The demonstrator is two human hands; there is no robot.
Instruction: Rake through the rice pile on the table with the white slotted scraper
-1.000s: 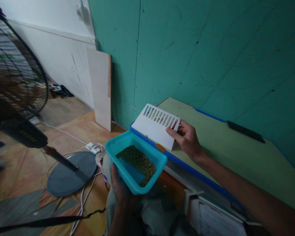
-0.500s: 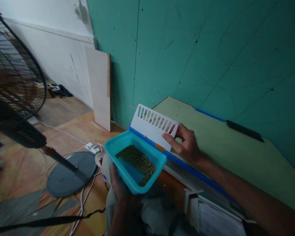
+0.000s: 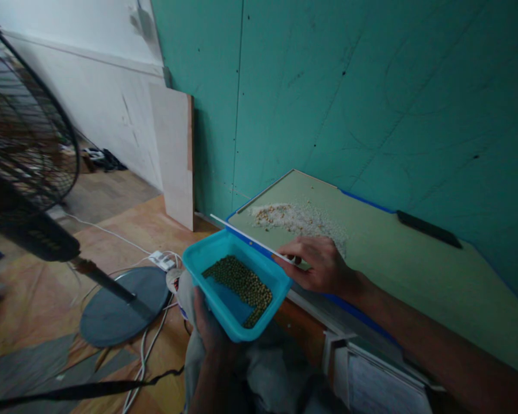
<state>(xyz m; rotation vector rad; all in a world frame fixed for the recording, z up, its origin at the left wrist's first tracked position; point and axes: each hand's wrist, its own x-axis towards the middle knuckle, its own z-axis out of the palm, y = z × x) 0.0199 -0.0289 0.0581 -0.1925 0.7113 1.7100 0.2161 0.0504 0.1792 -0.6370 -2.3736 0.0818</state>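
My left hand (image 3: 210, 329) grips a teal plastic tub (image 3: 238, 333) from its near left side. Green beans (image 3: 237, 283) and some paler tan ones lie inside in a slanting band. The tub sits against the blue edge of a pale green tabletop (image 3: 414, 276). In my right hand (image 3: 322, 263), pinched at its right end, is a white slotted plastic divider (image 3: 242, 231). It appears almost edge-on, along the blue edge above the tub's far rim. Beyond it, a spread of white grains (image 3: 302, 221) with tan beans among them lies on the tabletop.
A teal wall (image 3: 349, 86) rises behind the tabletop, where a black strip (image 3: 429, 229) lies along the back edge. A standing fan (image 3: 30, 213) is at the left. White cables and a power strip (image 3: 162, 260) lie on the floor; a board (image 3: 172, 155) leans against the wall.
My right hand has tipped the white divider from showing its broad slotted face to nearly edge-on, lower, uncovering the grains behind. My left hand and the tub have stayed put.
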